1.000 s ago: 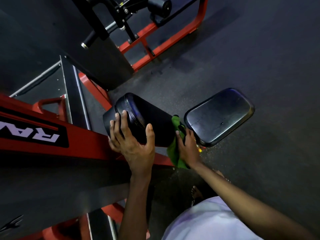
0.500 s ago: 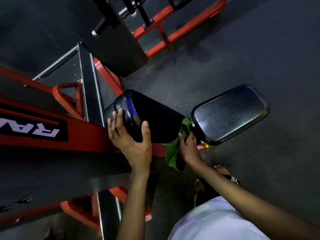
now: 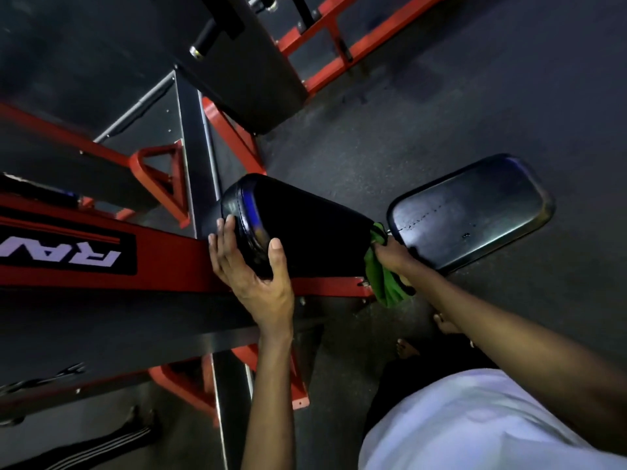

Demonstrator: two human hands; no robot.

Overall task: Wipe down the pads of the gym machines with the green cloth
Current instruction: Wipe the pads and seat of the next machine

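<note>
A black back pad (image 3: 305, 232) of a red gym machine slants across the middle of the view. My left hand (image 3: 251, 269) grips its upper left end, thumb over the front face. My right hand (image 3: 395, 257) presses the green cloth (image 3: 383, 276) against the pad's lower right end, in the gap next to the flat black seat pad (image 3: 471, 212). Part of the cloth hangs down below my wrist.
The red machine frame (image 3: 163, 262) with a white-lettered label runs left of the pad. Another black pad and red base rails (image 3: 342, 39) stand at the top. Dark rubber floor (image 3: 475, 96) spreads to the right. My sandalled feet (image 3: 441, 327) are below the seat.
The view has shifted, so the pads sit further right and up. My right hand with the cloth has slid deeper into the gap between back pad and seat. My left hand keeps its grip.
</note>
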